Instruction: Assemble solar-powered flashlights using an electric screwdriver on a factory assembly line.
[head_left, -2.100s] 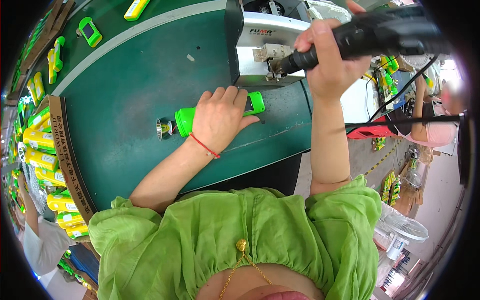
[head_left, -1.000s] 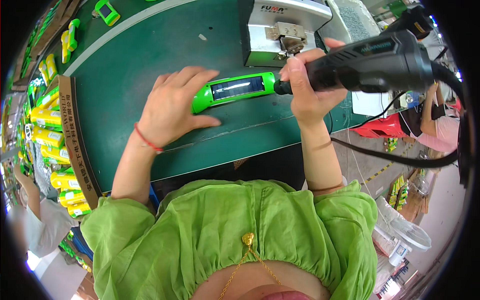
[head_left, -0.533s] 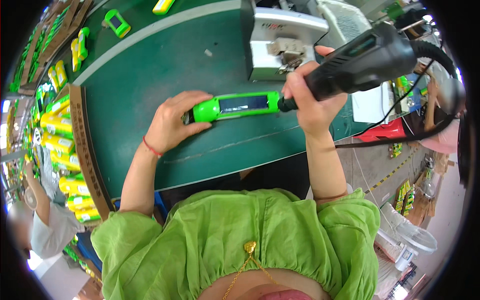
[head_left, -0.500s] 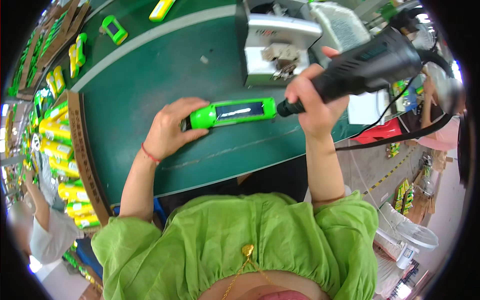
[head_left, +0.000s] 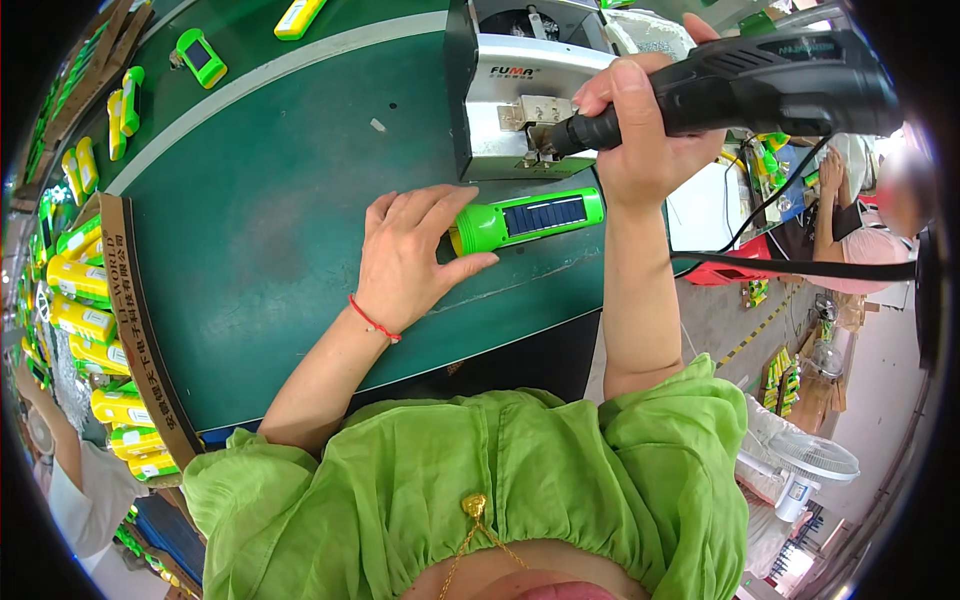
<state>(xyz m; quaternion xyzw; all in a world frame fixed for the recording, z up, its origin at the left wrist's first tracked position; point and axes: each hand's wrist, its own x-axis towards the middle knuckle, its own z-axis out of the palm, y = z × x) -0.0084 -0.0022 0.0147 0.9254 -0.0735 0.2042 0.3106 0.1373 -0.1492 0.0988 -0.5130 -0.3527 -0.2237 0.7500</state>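
Note:
A bright green flashlight with a dark solar panel on its upper face lies on the green bench top. My left hand is closed around its left end, thumb below and fingers above. My right hand grips a black electric screwdriver, which is held nearly level above the bench. Its tip meets the metal pick-up part on the front of a silver screw feeder. Whether a screw sits on the tip is too small to tell.
To the left a cardboard box holds several yellow and green flashlights. More flashlights, one green, lie across a pale strip at the far left. A black cable hangs right of my forearm. Other people work at both sides; a white fan stands at lower right.
The screwdriver tip has left the flashlight's right end and moved up and left to the screw feeder. My left hand and the flashlight have shifted rightward in the picture.

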